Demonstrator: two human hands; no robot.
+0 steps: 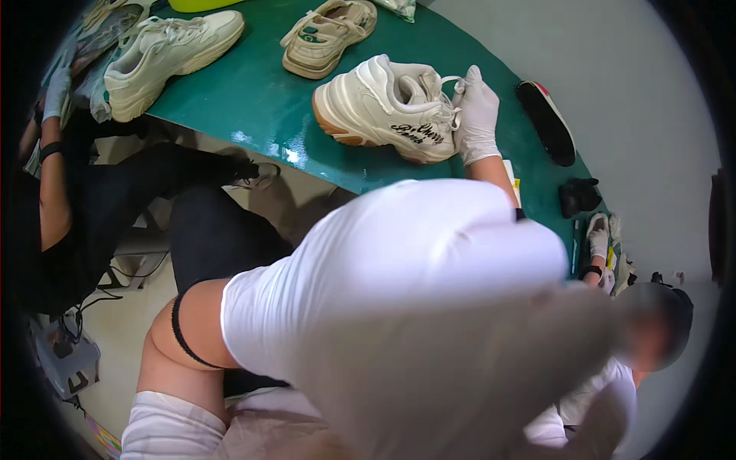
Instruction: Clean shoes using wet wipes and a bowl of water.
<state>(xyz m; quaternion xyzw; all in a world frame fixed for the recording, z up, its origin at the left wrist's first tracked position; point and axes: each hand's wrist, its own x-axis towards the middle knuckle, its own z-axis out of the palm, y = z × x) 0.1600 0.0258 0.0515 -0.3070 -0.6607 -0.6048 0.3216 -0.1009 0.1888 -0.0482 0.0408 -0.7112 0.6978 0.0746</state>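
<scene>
My right hand [475,115], in a white glove, pinches the lace at the right side of a chunky white sneaker [376,107] with black script and a tan sole section, sitting on the green table [253,115]. A white-clad shoulder and sleeve [383,253] fill much of the middle, hiding most of the right forearm. A bare bent arm with a black band shows at lower left; my left hand is not visible.
A white sneaker [172,57], a beige one [326,38], a black-soled shoe [546,123] and a black object [579,195] lie along the table. Co-workers' gloved hands [57,92] [598,238] show at both sides. Cords and a grey device [69,353] are at lower left.
</scene>
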